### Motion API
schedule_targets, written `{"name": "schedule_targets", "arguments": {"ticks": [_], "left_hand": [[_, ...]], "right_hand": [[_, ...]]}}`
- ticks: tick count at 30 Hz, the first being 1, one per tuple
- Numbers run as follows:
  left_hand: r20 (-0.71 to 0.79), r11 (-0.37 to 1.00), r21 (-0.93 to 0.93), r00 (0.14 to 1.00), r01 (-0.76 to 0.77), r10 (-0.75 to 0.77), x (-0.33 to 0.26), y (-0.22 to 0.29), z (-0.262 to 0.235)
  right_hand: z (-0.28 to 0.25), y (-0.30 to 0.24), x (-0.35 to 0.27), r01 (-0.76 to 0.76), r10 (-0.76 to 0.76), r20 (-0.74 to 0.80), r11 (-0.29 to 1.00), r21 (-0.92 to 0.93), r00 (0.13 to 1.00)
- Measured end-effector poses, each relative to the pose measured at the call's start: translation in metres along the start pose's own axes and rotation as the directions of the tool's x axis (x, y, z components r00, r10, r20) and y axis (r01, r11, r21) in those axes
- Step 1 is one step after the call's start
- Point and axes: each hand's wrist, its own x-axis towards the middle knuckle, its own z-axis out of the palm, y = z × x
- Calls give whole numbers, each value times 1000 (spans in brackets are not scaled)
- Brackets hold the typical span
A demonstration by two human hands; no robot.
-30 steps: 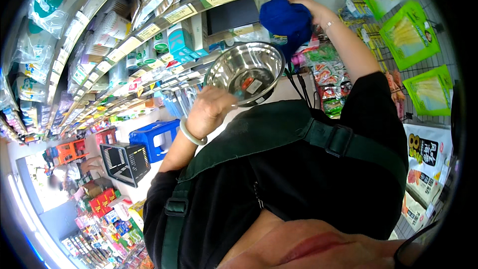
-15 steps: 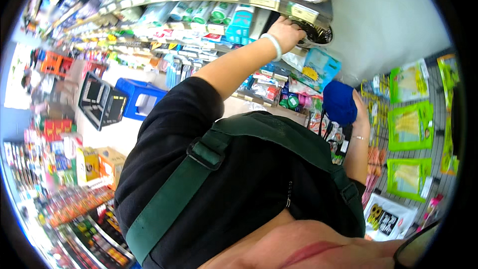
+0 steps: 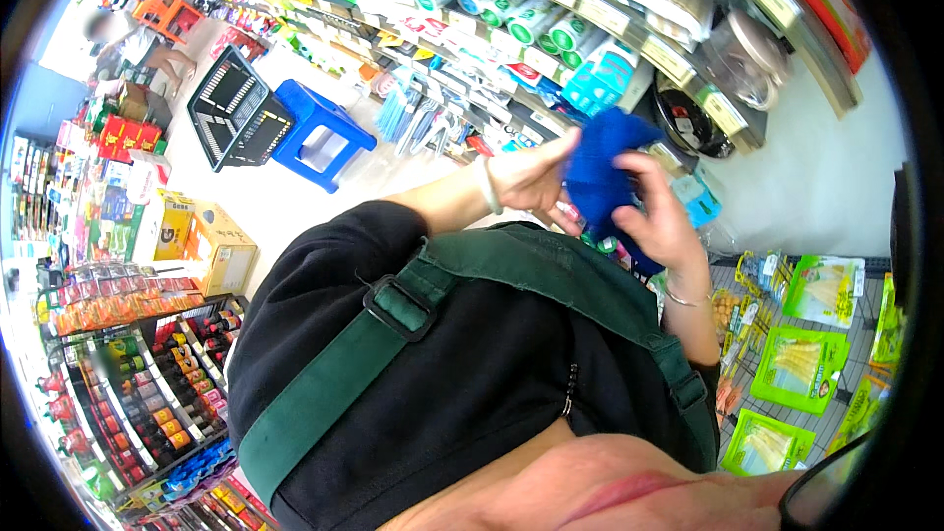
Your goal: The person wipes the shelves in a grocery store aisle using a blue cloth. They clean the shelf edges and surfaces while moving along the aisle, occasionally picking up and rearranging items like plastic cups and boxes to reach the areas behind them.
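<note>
Cloth (image 3: 602,172), blue and bunched, sits between our hands, before our chest. Our left hand (image 3: 531,182) touches its left edge, fingers spread; our right hand (image 3: 664,221) bends its fingers over the other side, too blurred for us to tell whether they pinch. Beyond, a bowl (image 3: 688,125) rests on a shelf (image 3: 678,64).

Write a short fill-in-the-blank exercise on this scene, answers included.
1. The right hand holds a fabric item coloured ____.
2. The hand wearing the thick pale bangle is the ____ one.
3. The basket beside the stool is coloured ____.
4. The buckled strap is coloured ____.
Missing words: blue; left; black; green.
</note>
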Motion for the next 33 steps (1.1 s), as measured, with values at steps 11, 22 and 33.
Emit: {"name": "schedule_targets", "arguments": {"ticks": [11,22,33], "left_hand": [[-390,872,280,782,-402,486,-153,91,-102],[-325,446,895,702,12,633,-234,226,-186],[-264,923,-26,893,-384,364,-221,248,-226]], "right_hand": [[130,53,207,-138,106,171,972,189,979],[203,71,308,-319,404,-13,741,591,915],[201,55,426,-43,53,-157,997,64,986]]}}
